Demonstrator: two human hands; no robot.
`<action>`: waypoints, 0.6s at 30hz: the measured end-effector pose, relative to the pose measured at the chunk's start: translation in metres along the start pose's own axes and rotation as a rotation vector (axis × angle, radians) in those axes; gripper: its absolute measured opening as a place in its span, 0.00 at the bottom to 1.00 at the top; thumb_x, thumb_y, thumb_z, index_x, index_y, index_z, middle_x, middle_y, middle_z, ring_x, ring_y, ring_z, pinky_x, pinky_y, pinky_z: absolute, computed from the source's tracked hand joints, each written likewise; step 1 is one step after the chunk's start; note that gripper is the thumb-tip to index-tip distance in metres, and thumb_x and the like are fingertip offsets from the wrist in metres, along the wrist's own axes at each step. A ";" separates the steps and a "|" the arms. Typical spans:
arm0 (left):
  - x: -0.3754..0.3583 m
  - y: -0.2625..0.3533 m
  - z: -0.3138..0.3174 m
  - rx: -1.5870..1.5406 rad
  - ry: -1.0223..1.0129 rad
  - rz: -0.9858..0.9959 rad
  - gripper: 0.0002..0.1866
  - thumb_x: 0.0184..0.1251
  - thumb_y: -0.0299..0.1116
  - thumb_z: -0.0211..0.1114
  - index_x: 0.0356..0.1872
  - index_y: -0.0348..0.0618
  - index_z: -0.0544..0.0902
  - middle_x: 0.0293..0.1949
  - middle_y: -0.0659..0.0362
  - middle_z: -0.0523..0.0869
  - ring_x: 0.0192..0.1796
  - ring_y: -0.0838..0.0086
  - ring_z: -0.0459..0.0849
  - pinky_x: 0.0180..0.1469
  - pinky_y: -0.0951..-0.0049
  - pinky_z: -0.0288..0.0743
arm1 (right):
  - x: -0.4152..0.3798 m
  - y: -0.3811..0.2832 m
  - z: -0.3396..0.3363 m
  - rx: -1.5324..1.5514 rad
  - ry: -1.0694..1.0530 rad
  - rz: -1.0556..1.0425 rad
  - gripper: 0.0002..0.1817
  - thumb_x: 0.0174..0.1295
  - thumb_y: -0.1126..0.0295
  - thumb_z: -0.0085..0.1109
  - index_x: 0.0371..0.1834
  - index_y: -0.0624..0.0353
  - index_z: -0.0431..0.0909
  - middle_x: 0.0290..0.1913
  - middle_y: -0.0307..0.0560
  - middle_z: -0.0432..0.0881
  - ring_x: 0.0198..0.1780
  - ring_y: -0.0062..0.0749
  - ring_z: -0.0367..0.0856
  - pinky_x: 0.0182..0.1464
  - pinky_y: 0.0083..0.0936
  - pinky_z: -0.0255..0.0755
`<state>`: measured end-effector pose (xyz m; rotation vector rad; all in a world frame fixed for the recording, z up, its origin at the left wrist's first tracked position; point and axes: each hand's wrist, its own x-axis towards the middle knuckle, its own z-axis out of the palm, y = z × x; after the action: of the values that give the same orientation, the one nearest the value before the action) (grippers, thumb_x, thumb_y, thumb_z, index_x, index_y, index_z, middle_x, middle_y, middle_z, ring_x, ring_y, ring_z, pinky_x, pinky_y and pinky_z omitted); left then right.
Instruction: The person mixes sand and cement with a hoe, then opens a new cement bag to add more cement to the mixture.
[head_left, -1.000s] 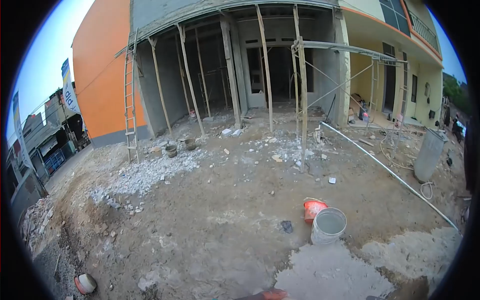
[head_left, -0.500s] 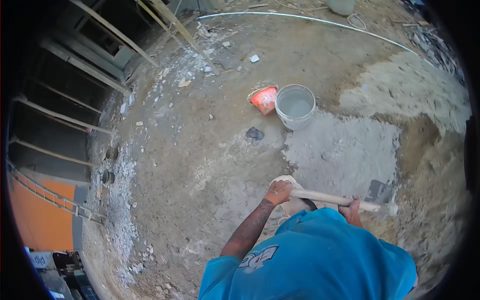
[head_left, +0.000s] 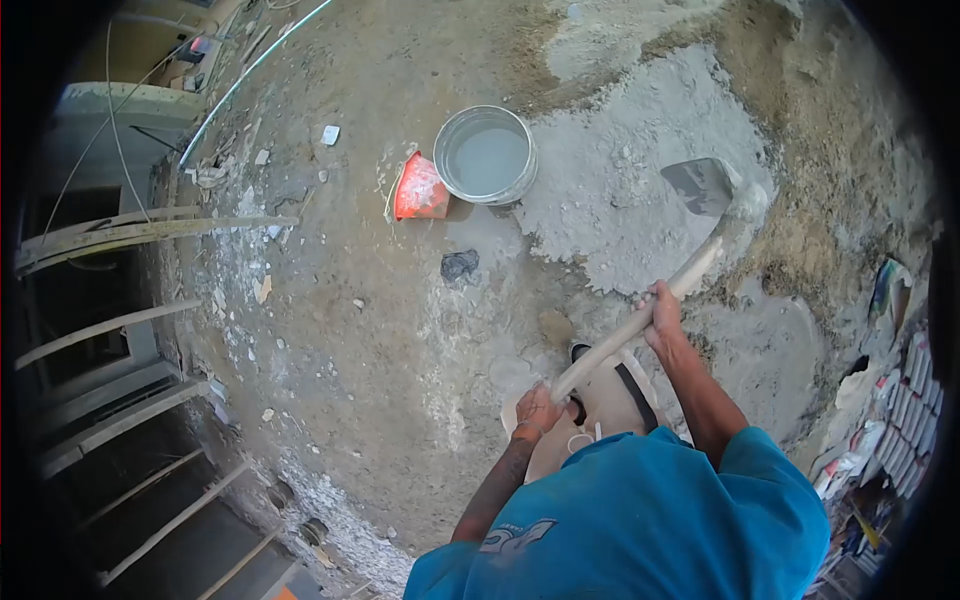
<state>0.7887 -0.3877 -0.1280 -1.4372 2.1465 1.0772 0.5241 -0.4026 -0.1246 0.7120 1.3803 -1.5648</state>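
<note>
A hoe (head_left: 628,327) with a thick wooden handle runs diagonally up to the right in front of my body. My left hand (head_left: 538,411) is wrapped round the lower end of the handle, close to my trousers. Farther up the shaft, my right hand (head_left: 662,316) grips it from the right side. The grey metal blade (head_left: 697,187) hangs over a spread of grey mortar (head_left: 610,190), near its right side. Mortar cakes the joint between blade and handle.
A white bucket (head_left: 527,180) of greyish water stands at the mortar's left edge. Beside it leans a small red bucket (head_left: 419,190). A crumpled dark bag (head_left: 459,266) lies on the ground. Wooden props (head_left: 110,333) line the left; stacked sacks (head_left: 910,415) sit at right.
The hoe has swung from nearly level to a diagonal, its blade moving up and away over the mortar. Both hands keep hold of the handle. The camera view has turned clockwise to the right.
</note>
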 end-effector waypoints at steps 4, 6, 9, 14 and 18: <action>0.078 0.045 0.000 -0.323 -0.256 0.176 0.24 0.47 0.46 0.64 0.39 0.34 0.75 0.31 0.45 0.79 0.38 0.57 0.79 0.41 0.63 0.70 | 0.020 -0.049 0.039 -0.150 0.075 -0.390 0.08 0.49 0.70 0.50 0.26 0.63 0.66 0.18 0.39 0.66 0.16 0.24 0.65 0.19 0.22 0.63; 0.131 0.065 0.017 -0.557 -0.315 0.249 0.24 0.48 0.46 0.64 0.38 0.33 0.76 0.28 0.48 0.79 0.33 0.61 0.78 0.37 0.65 0.70 | 0.054 -0.069 0.053 -0.226 0.170 -0.558 0.08 0.49 0.70 0.51 0.25 0.64 0.66 0.17 0.40 0.67 0.14 0.24 0.65 0.16 0.22 0.63; 0.204 0.060 0.064 -0.525 -0.189 0.271 0.20 0.49 0.42 0.64 0.31 0.31 0.77 0.20 0.53 0.77 0.24 0.68 0.77 0.29 0.68 0.70 | 0.137 -0.065 0.062 -0.397 0.305 -0.675 0.10 0.48 0.70 0.53 0.21 0.67 0.67 0.14 0.43 0.69 0.13 0.27 0.68 0.16 0.24 0.66; 0.224 -0.004 0.130 -0.766 -0.498 -0.182 0.13 0.49 0.36 0.62 0.22 0.33 0.76 0.15 0.58 0.74 0.16 0.74 0.73 0.20 0.73 0.67 | 0.288 0.053 0.014 -0.732 0.420 -0.386 0.17 0.46 0.63 0.55 0.24 0.73 0.73 0.17 0.53 0.75 0.16 0.35 0.76 0.23 0.29 0.72; 0.196 -0.090 0.146 -0.924 -0.674 -0.436 0.10 0.50 0.32 0.61 0.18 0.38 0.72 0.15 0.62 0.73 0.13 0.78 0.70 0.14 0.75 0.63 | 0.313 0.183 -0.018 -0.915 0.448 -0.197 0.13 0.48 0.66 0.56 0.18 0.67 0.72 0.14 0.48 0.73 0.15 0.29 0.73 0.18 0.27 0.69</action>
<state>0.7667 -0.4213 -0.3860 -1.4332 0.8138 2.0926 0.5513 -0.4581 -0.4823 0.3536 2.3074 -0.7461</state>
